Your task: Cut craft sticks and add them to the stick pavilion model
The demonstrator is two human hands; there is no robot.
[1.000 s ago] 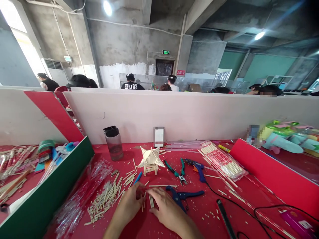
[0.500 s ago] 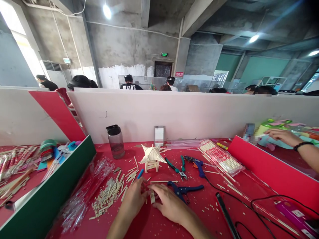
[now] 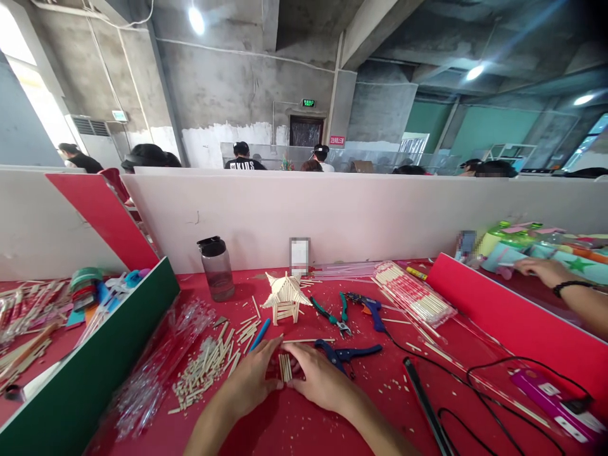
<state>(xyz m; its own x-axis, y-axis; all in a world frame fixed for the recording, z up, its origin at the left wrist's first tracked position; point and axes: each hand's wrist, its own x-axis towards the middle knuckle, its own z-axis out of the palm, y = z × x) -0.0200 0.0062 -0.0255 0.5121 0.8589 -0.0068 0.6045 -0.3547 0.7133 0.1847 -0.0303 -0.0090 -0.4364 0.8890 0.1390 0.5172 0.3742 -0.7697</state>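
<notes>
A short row of wooden sticks (image 3: 285, 368) lies side by side on the red tabletop. My left hand (image 3: 256, 375) curves round its left side, with the thumb at the near end and the fingertips at the far end. From the right, my right hand (image 3: 317, 376) holds the same sticks in a mirrored way. Just beyond the left fingers lies a blue pen (image 3: 259, 335). A single stick (image 3: 308, 341) lies crosswise past the right fingertips. Farther back stands a small stick-built pavilion (image 3: 286, 297) with a pointed roof.
Loose cut sticks (image 3: 204, 373) and clear plastic wrapping (image 3: 156, 367) lie left. To the right are a blue-handled cutter (image 3: 349, 353), green-handled pliers (image 3: 338, 320), a glue gun (image 3: 373, 310), packaged sticks (image 3: 413, 294) and a black cable (image 3: 427, 364). A bottle (image 3: 216, 269) stands behind; another person's hand (image 3: 546, 271) is far right.
My hands have settled symmetrically around the stick row, with both thumbs at its near end. More of the blue pen shows. At far right, the other person's hand has moved lower.
</notes>
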